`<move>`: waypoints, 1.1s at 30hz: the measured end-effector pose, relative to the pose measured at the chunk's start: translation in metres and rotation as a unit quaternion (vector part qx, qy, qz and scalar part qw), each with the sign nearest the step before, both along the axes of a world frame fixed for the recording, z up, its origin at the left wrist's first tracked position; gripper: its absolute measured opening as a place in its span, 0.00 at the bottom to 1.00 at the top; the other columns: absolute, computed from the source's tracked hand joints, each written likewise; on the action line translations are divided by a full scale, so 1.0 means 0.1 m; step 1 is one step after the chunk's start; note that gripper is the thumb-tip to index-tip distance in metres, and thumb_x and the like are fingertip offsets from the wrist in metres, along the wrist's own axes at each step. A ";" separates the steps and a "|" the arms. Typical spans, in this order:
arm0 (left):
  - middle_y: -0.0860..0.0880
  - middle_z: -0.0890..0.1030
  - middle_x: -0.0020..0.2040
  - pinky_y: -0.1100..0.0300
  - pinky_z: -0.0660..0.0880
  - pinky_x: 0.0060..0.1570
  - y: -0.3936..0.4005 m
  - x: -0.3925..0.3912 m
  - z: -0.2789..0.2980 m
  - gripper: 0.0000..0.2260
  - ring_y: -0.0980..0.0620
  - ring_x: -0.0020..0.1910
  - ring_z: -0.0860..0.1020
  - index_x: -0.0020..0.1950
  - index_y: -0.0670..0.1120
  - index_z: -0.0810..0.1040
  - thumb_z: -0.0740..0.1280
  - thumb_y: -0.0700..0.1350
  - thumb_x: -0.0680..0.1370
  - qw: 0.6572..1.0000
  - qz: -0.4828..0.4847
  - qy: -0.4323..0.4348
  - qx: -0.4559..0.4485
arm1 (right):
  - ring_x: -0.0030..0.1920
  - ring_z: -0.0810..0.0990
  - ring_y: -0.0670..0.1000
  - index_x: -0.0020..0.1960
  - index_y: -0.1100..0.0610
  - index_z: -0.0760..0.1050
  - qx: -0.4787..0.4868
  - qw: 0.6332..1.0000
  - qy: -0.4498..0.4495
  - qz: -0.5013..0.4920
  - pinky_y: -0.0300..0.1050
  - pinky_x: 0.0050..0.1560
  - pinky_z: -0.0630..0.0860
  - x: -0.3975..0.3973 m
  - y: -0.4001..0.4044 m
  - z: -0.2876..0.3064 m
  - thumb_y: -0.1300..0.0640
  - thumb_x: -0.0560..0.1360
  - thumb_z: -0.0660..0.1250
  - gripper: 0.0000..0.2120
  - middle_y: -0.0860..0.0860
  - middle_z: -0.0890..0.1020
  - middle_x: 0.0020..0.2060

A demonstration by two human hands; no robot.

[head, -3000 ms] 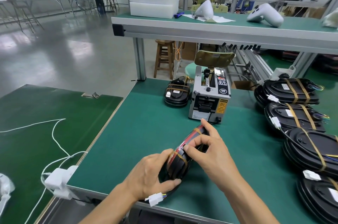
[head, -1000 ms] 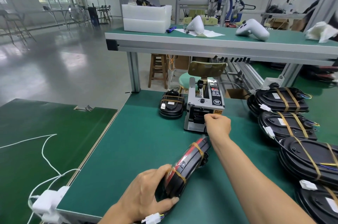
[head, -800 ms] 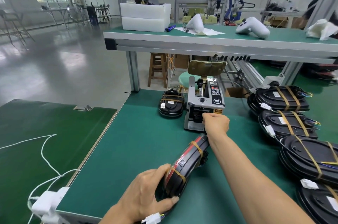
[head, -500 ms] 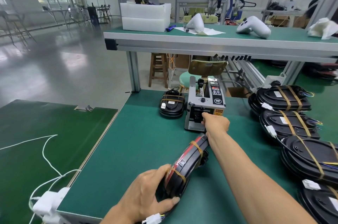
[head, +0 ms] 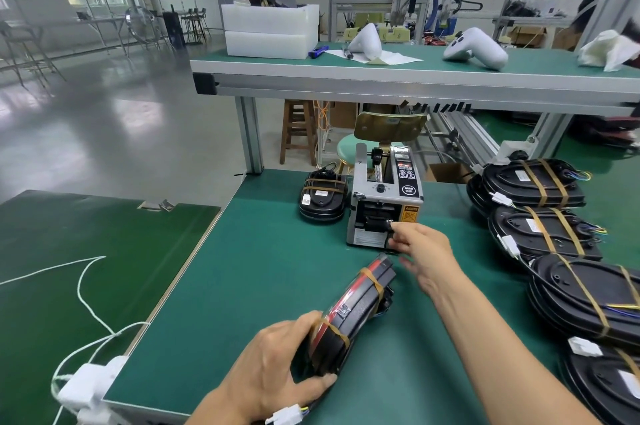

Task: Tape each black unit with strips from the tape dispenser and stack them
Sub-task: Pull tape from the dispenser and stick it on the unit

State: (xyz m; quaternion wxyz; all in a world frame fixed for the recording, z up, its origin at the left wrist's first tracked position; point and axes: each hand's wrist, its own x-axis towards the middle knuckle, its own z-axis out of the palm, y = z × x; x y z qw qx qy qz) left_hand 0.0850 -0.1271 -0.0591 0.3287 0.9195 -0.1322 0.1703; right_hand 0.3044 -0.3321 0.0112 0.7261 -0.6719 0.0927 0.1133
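Black unit, standing on edge on the near green surface, is being gripped by the left hand. Right hand fingers are pinching at the tape dispenser outlet. Drawing the strip straight out, untwisted, probably serves best. Whether a strip is actually pinched is hard to make out.

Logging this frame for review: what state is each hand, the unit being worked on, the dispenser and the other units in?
Left hand: grips the near end of the held unit.
Right hand: at the dispenser outlet, fingers pinching; strip too small to see.
Held unit: on edge, two tape bands.
Tape dispenser: upright.
Taped units: banded, overlapping at right.
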 end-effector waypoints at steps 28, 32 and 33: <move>0.61 0.80 0.48 0.58 0.80 0.47 0.02 0.02 -0.10 0.32 0.56 0.43 0.78 0.72 0.54 0.74 0.80 0.56 0.71 1.000 0.001 -0.016 0.022 | 0.45 0.84 0.45 0.46 0.65 0.83 -0.063 0.981 -0.084 0.162 0.44 0.51 0.80 -0.52 -0.38 0.00 0.58 0.76 0.76 0.09 0.50 0.87 0.40; 0.61 0.80 0.47 0.57 0.80 0.46 0.02 0.03 -0.11 0.31 0.56 0.42 0.77 0.72 0.54 0.74 0.80 0.56 0.71 1.000 0.002 -0.013 0.020 | 0.42 0.80 0.46 0.44 0.65 0.84 -0.071 0.980 -0.097 0.156 0.44 0.50 0.79 -0.53 -0.36 -0.01 0.59 0.76 0.76 0.08 0.50 0.86 0.38; 0.61 0.80 0.47 0.57 0.80 0.45 0.02 0.03 -0.12 0.31 0.56 0.42 0.77 0.72 0.54 0.74 0.80 0.55 0.71 1.000 0.002 -0.012 0.019 | 0.42 0.80 0.47 0.43 0.64 0.84 -0.073 0.980 -0.099 0.154 0.45 0.50 0.79 -0.53 -0.36 -0.01 0.59 0.76 0.76 0.08 0.50 0.86 0.38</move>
